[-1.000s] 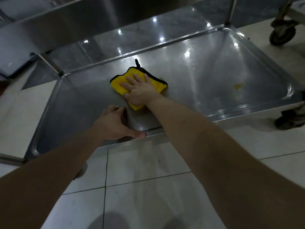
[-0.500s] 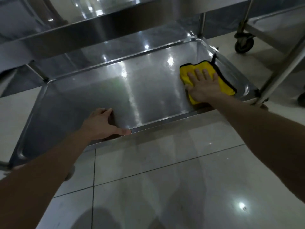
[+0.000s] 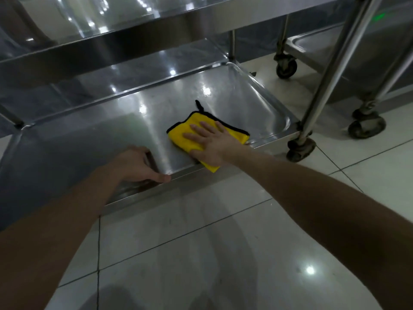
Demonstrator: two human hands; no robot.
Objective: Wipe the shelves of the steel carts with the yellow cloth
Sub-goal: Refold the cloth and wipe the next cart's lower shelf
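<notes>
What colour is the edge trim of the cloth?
Black, around the yellow cloth; the head view shows it.

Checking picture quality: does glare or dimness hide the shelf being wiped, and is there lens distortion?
Head view: dim overall; ceiling-light reflections dot the lower shelf and floor tile, yet the yellow cloth under the right hand reads clearly. Head view again: the wide lens leans the cart post and stretches the dark forearms toward the corners.
</notes>
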